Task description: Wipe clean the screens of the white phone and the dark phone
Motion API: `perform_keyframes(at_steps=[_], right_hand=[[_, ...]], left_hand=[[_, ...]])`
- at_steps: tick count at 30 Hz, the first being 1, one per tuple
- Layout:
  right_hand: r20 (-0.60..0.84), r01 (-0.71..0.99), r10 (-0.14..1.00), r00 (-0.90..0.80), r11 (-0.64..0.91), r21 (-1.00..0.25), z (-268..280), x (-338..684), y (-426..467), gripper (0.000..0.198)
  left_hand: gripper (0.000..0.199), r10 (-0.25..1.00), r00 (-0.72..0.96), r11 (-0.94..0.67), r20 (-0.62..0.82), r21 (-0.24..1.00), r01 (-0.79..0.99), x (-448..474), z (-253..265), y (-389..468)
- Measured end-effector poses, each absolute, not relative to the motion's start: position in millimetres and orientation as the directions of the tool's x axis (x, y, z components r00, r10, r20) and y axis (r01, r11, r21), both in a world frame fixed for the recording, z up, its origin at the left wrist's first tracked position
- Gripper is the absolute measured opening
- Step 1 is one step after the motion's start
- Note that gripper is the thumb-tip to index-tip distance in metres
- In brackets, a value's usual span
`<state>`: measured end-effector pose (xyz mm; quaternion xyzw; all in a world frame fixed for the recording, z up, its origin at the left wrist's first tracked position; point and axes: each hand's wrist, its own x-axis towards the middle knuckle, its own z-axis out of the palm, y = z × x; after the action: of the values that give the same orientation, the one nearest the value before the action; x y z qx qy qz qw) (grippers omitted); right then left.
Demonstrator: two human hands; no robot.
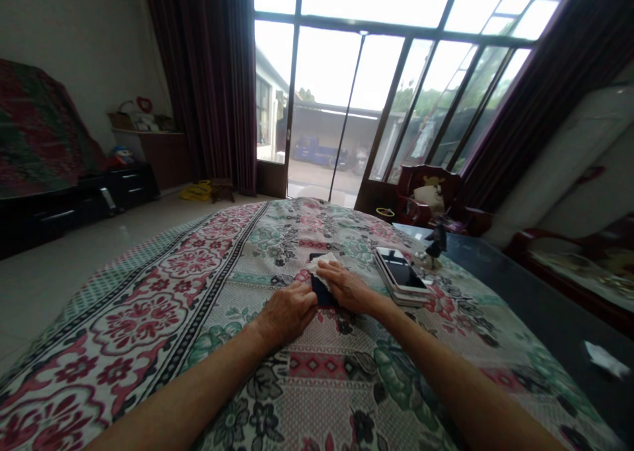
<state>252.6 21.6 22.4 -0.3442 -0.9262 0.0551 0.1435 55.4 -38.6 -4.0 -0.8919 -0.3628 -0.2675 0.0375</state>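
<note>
A dark blue phone (323, 295) lies flat on the patterned tablecloth (321, 365), partly covered by my hands. At its left edge, my left hand (290, 309) is closed with curled fingers, gripping the side. My right hand (349, 286) presses a crumpled white tissue (321, 259) onto the phone's upper face, its fingers lying together over the tissue. To the right of that hand sits a stack of tablets (401, 273), the top one white-framed with a dark screen.
A small dark figurine (436, 243) stands behind the stack. Along the right runs a dark tabletop (495, 273) with a white paper (607, 360) on it. Beyond the table are a red wooden chair (428, 190), a yellow bag (197, 191) and glass doors (327, 107).
</note>
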Motion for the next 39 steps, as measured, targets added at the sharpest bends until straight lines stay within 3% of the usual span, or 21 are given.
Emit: perform_keyframes(at_steps=[10,16,30,39], right_hand=[[0.183,0.606,0.658,-0.731,0.748,-0.270,30.3,269.1,-49.4,0.043],[0.234,0.571,0.629,-0.741,0.774,-0.275,26.3,265.0,-23.8,0.035],[0.251,0.733,0.760,-0.599,0.647,-0.210,19.8,233.1,66.9,0.040],[0.289,0.707,0.747,-0.599,0.662,-0.247,5.4,249.4,54.4,0.045]], left_hand=[[0.014,0.647,0.560,-0.708,0.517,0.136,0.693,56.2,-4.0,-41.4],[0.019,0.625,0.596,-0.728,0.505,0.101,0.678,55.5,-4.5,-39.7],[0.023,0.603,0.598,-0.722,0.528,0.040,0.691,56.5,-4.6,-38.6],[0.020,0.613,0.598,-0.716,0.517,0.044,0.697,55.3,-5.8,-37.1]])
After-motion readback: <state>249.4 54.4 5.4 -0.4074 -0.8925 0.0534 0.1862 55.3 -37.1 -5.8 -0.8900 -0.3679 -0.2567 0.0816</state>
